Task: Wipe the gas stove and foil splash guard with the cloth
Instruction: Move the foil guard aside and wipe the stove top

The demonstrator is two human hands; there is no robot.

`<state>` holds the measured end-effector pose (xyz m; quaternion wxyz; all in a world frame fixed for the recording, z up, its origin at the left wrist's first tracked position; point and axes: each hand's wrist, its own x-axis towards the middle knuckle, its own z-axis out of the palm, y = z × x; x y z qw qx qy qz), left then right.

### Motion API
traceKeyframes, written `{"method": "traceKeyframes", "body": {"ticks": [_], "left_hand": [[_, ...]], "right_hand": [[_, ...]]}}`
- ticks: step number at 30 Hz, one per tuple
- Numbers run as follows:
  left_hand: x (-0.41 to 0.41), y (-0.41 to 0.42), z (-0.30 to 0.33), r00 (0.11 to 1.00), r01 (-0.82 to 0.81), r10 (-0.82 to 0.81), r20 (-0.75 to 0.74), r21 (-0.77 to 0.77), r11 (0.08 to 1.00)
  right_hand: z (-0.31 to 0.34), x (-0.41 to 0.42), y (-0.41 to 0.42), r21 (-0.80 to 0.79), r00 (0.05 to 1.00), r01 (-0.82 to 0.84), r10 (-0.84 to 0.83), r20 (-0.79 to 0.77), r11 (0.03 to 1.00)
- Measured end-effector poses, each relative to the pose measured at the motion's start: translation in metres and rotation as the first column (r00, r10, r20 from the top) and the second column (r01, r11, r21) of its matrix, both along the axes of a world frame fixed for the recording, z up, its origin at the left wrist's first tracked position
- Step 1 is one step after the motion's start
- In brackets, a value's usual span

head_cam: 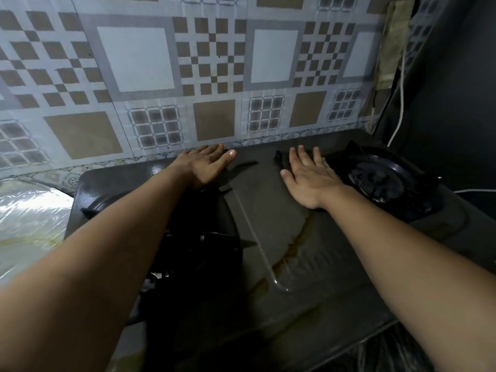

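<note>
right hand (pixel 308 173) flat on cloth (pixel 281 159), stove (pixel 308 251)

Your gas stove (pixel 308 251) has a dark top of smooth glass-like finish, glossy where light catches it, streaked with a brownish wet residue down the centre. The right burner (pixel 378 181) and its pan support look like matt black metal, dull and rough-cast. The foil splash guard (pixel 214 76) behind carries a printed tile pattern with a faint satin sheen. At left, crinkled plastic sheeting (pixel 29 213) shines brightly.
</note>
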<state>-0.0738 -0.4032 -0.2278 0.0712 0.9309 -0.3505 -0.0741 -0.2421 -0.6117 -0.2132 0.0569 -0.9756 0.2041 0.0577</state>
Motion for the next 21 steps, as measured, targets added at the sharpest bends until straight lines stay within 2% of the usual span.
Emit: {"method": "traceKeyframes", "body": {"ticks": [10, 21], "left_hand": [[-0.002, 0.004, 0.003, 0.999, 0.05, -0.05, 0.005, -0.002, 0.999], [-0.006, 0.006, 0.007, 0.997, 0.074, -0.075, 0.032, 0.053, 0.996]], "right_hand": [[-0.002, -0.037, 0.04, 0.01, 0.993, 0.114, -0.114, 0.036, 0.993], [0.002, -0.047, 0.114, 0.127, 0.997, -0.07, 0.063, 0.052, 0.989]]}}
